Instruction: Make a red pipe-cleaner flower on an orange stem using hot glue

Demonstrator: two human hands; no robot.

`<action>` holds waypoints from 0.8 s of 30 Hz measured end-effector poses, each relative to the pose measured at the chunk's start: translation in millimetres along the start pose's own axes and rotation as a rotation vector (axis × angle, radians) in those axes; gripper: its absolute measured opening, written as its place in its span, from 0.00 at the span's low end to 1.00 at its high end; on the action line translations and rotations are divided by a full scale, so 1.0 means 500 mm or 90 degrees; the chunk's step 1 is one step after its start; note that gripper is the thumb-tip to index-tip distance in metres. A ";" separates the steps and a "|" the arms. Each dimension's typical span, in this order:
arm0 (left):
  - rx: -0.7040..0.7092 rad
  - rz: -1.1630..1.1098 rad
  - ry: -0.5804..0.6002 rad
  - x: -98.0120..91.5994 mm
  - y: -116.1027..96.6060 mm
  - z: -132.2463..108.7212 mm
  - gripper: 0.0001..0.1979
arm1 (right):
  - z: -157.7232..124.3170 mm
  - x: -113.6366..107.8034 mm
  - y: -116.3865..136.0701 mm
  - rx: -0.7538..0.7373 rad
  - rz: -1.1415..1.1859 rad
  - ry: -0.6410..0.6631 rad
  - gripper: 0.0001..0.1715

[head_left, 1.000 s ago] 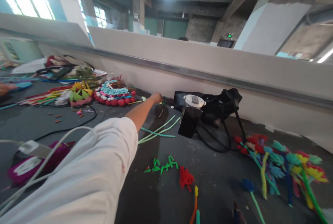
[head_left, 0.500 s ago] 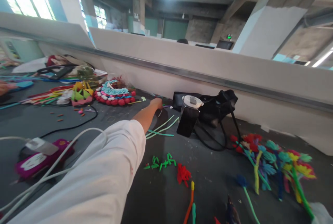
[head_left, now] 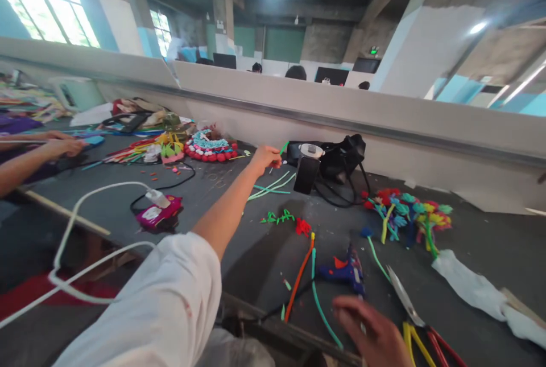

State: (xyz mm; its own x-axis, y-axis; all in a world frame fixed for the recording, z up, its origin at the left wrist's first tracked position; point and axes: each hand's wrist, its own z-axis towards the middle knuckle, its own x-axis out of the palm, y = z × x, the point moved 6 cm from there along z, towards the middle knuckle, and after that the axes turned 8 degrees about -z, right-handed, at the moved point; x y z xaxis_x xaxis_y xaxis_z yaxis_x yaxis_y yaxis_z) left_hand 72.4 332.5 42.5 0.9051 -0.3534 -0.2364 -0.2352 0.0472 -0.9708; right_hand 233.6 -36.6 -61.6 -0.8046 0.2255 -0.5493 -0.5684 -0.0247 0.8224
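Fingers of the left hand are pinched shut on a short green piece, probably a cut bit of pipe cleaner, though it is small and hard to tell. The arm, in a white sleeve, is stretched far out over the dark table, and the hand is lifted off the surface. The green piece sticks up from the fingertips, just beside a phone that leans on a white-lidded jar, with a black bag behind. Pale green stems lie under the hand. Green scraps and a red tuft lie nearer.

The right hand sits low at the frame's bottom, blurred, with its fingers loosely spread and nothing in them. It is near a blue glue gun and scissors. An orange pipe cleaner and a teal one lie to its left.

A flower bunch and a white cloth lie to the right. Another person's hands rest at the far left.
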 end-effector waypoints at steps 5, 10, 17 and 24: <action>0.054 -0.148 0.126 0.138 0.025 -0.281 0.08 | 0.065 -0.033 0.073 0.095 0.205 -0.115 0.27; 0.006 -0.235 0.230 0.209 0.088 -0.496 0.13 | 0.077 0.009 0.128 0.093 0.288 -0.090 0.17; -0.108 -0.162 0.188 0.101 0.174 -0.595 0.13 | 0.015 -0.020 0.069 0.151 0.349 -0.231 0.16; -0.007 -0.183 0.136 0.119 0.156 -0.620 0.14 | -0.022 0.088 0.114 0.170 0.294 -0.067 0.17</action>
State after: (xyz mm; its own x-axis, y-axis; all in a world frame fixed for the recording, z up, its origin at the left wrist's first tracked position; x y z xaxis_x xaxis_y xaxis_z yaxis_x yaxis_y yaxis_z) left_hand -1.8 25.5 -35.0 0.8406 -0.5381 0.0616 0.0137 -0.0925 -0.9956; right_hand 163.7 -39.0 -40.5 -0.9311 0.3464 -0.1146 -0.0848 0.1001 0.9914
